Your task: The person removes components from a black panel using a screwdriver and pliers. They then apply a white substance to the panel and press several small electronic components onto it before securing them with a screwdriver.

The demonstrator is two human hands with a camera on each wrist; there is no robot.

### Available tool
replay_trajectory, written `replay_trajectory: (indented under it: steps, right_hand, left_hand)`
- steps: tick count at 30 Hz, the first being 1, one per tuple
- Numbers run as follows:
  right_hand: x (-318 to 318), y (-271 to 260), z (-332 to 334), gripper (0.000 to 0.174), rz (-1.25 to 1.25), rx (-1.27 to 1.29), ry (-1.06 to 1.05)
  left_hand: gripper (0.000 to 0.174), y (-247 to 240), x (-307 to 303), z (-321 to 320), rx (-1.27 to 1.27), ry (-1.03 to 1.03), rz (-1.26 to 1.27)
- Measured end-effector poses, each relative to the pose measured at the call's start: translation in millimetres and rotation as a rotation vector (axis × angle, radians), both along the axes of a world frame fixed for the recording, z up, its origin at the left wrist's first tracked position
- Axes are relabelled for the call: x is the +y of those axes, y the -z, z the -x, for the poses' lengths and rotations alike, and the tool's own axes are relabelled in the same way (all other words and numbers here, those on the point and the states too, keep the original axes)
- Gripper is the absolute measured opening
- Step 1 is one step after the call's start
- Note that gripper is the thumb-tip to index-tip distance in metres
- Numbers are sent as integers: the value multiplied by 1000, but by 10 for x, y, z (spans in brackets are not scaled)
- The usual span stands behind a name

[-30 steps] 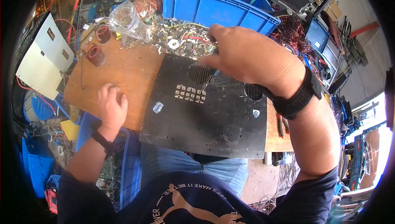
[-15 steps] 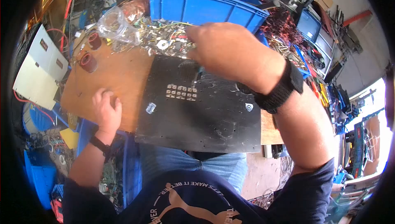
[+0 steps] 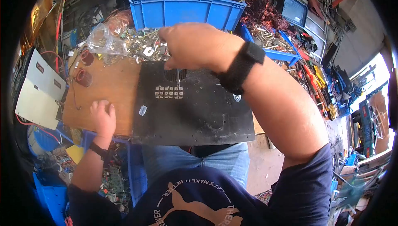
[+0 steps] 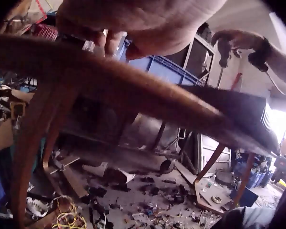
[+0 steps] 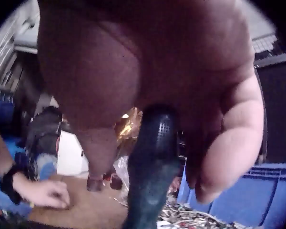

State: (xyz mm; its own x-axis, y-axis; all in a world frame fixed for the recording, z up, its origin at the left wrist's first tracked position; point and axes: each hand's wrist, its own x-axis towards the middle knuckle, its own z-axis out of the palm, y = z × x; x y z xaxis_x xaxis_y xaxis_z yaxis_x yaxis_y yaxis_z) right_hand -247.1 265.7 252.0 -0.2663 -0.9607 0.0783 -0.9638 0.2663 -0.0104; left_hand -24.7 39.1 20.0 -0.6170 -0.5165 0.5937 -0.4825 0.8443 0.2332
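Observation:
My right hand (image 3: 195, 45) grips the dark handle of a screwdriver (image 5: 155, 162) above the black panel (image 3: 195, 120). The thin metal shaft points down, its tip right at the upper right of a small block of silvery metal terminals (image 3: 169, 92). Thumb and fingers curl round the handle in the right wrist view. My left hand (image 3: 103, 118) rests on the wooden tabletop (image 3: 114, 87) left of the panel, fingers loosely bent and holding nothing.
Behind the panel lies a heap of small metal scrap (image 3: 148, 51) with a clear plastic bag (image 3: 103, 41). A large blue bin (image 3: 186, 12) stands at the back. Two dark red coils (image 3: 84, 78) sit at the far left. Hand tools (image 3: 313, 80) crowd the right side.
The head view has turned, so the panel, bin and right arm appear farther left. Over the terminals, the screwdriver keeps nearly the same spot. The left hand stays on the tabletop.

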Motion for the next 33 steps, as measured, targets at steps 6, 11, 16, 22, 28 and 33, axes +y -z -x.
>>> replay_trajectory:
  steps: [6,11,16,22,28,33]
  right_hand:
    - [-22,50,17,31,9,51,6]
    - [-4,69,-24,30,22,75,124]
    - [-7,129,27,33,132,-123,-33]
    - [-4,110,-80,34,122,-58,307]
    - [28,179,28,42,192,-64,129]
    - [70,-7,-107,40,6,-1,268]
  left_hand:
    - [12,-731,204,186,-39,165,-67]
    - [10,-988,374,589,-70,381,-303]
    - [11,-902,602,990,-97,496,-277]
    - [10,-729,780,1268,-233,506,-458]
    - [26,-784,887,1440,-293,582,-638]
    - [43,-1102,960,1423,-38,652,-744]
